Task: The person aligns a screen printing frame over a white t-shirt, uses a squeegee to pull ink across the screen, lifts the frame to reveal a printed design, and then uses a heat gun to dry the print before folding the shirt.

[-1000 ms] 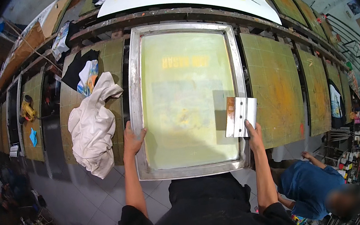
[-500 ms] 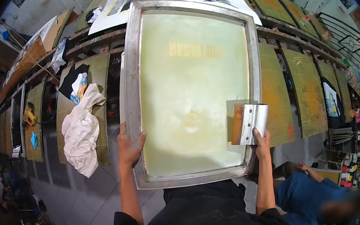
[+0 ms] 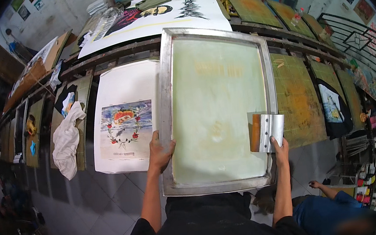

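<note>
A large screen printing frame (image 3: 166, 120) with metal edges and pale green mesh tilts in front of my body. My left hand (image 3: 160, 151) grips its left edge, thumb on the front and fingers behind. At the lower right edge my right hand (image 3: 279, 147) holds a metal-handled squeegee (image 3: 270, 131) with an orange-brown blade against the frame. Part of that hand's fingers is hidden behind the squeegee. Just left of the frame, a white shirt (image 3: 123, 88) with a colourful printed picture lies flat on a board, partly covered by the frame.
Yellow-green printing boards (image 3: 296, 99) line the table on both sides. A crumpled white cloth (image 3: 70, 141) lies on a left board, and a black printed shirt (image 3: 334, 106) on a right one. A big white printed sheet (image 3: 203, 10) lies beyond. A person in blue (image 3: 331, 212) is at lower right.
The frame has shifted right and sits lower in view, with both hands and the squeegee along with it. The printed white shirt on the left has come into sight.
</note>
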A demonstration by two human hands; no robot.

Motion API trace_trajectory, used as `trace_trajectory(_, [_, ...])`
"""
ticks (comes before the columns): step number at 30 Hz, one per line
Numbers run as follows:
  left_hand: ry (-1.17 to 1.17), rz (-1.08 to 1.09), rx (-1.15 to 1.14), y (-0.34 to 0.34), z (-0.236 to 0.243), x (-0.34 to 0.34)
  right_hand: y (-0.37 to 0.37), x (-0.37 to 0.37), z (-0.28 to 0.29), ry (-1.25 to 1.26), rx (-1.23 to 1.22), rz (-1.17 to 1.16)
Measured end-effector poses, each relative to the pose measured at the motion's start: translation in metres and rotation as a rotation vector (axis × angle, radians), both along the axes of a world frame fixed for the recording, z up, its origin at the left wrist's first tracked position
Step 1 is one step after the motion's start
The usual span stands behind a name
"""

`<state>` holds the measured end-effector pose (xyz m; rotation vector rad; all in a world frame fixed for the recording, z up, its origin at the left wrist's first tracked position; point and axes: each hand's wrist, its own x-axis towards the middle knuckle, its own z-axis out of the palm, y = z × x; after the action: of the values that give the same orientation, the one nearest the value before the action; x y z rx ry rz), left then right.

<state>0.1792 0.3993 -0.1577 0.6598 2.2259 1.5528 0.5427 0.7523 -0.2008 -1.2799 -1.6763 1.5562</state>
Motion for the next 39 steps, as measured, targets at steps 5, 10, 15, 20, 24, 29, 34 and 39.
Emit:
trace_trajectory(5, [0.053,0.062,-0.099,0.017,-0.059,0.01,0.024,0.008,-0.015,-0.008,0.005,-0.007])
trace_trajectory(10, [0.155,0.072,-0.19,0.035,-0.053,0.03,0.049,0.016,-0.021,-0.073,0.018,0.036])
trace_trajectory(15, [0.101,0.093,-0.172,0.047,-0.065,0.037,0.063,0.013,-0.026,-0.131,0.027,0.038])
trace_trajectory(20, [0.237,0.13,-0.237,0.055,-0.087,0.041,0.083,0.012,-0.044,-0.165,0.076,0.109])
trace_trajectory(24, [0.223,0.142,-0.263,0.058,-0.092,0.044,0.082,0.009,-0.045,-0.2,0.1,0.106])
trace_trajectory(29, [0.226,0.154,-0.321,0.065,-0.076,0.049,0.076,0.005,-0.039,-0.227,0.12,0.131])
trace_trajectory(34, [0.409,0.165,-0.468,0.069,-0.08,0.046,0.075,-0.003,-0.037,-0.193,0.225,0.145])
trace_trajectory(39, [0.361,0.138,-0.572,0.069,-0.078,0.043,0.075,-0.018,-0.035,-0.393,0.267,0.244])
